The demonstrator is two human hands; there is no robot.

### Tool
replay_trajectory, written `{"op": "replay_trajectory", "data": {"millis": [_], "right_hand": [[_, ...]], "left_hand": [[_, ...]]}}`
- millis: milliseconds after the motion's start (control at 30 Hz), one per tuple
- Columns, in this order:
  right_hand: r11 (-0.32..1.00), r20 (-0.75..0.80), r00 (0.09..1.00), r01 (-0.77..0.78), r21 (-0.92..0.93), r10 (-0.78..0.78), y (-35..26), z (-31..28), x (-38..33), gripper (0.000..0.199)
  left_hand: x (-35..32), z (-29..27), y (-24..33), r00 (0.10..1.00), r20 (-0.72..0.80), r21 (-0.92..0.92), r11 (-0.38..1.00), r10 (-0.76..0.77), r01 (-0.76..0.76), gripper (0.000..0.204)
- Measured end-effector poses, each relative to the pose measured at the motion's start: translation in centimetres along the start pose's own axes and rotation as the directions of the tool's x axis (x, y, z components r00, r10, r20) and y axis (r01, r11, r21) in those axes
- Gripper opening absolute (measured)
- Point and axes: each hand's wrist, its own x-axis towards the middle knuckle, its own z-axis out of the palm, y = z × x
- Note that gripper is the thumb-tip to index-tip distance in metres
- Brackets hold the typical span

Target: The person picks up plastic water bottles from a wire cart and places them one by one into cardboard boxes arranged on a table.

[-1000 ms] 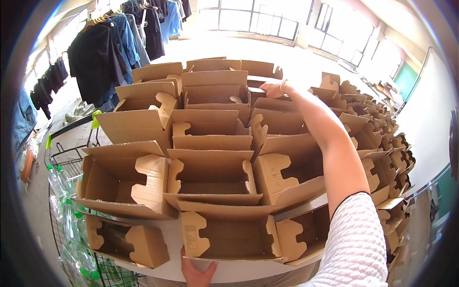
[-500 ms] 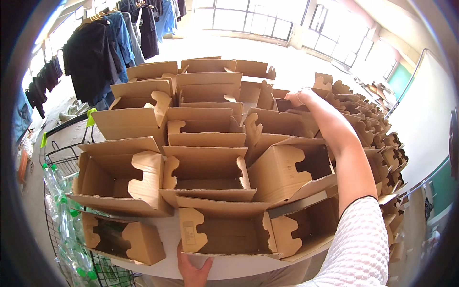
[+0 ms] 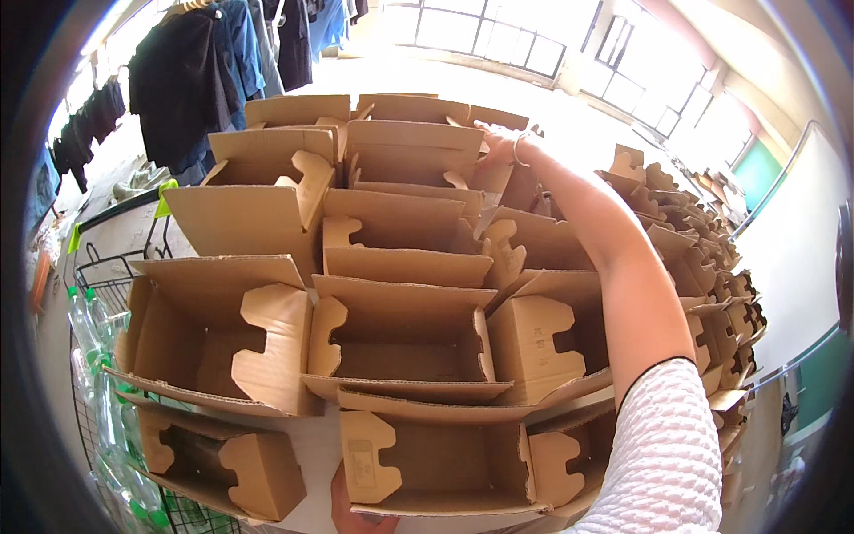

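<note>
My right hand (image 3: 500, 147) rests at 12 o'clock with narrow fingers touching an open brown cardboard box (image 3: 418, 151); my left hand (image 3: 356, 512) props the 6 o'clock box (image 3: 436, 463), its spread hidden.

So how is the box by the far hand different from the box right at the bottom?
The far box sits high at the back, with the right hand on its corner. The bottom box sits nearest, with the left hand peeking out beneath it, and it looks bigger. Both are open brown cardboard.
</note>
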Motion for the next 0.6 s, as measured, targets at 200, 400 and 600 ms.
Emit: {"op": "replay_trajectory", "data": {"millis": [200, 400, 600], "right_hand": [[0.942, -0.276, 0.939, 0.112, -0.317, -0.205, 0.9, -0.2, -0.3, 0.014], [0.973, -0.029, 0.991, -0.130, -0.192, 0.127, 7.3, 0.8, -3.7, 0.028], [0.990, 0.064, 0.988, -0.139, 0.002, 0.139, 8.3, -0.1, -7.3, 0.039]], "left_hand": [[-0.5, 0.1, -0.3, 0.999, 0.018, -0.155, 0.987, -0.032, 0.034, 0.076], [0.1, -0.2, 1.1, 1.000, -0.005, -0.206, 0.978, -0.031, 0.029, 0.074], [-0.7, -0.7, -0.9, 0.987, 0.155, 0.086, 0.994, 0.052, -0.066, 0.074]]}}
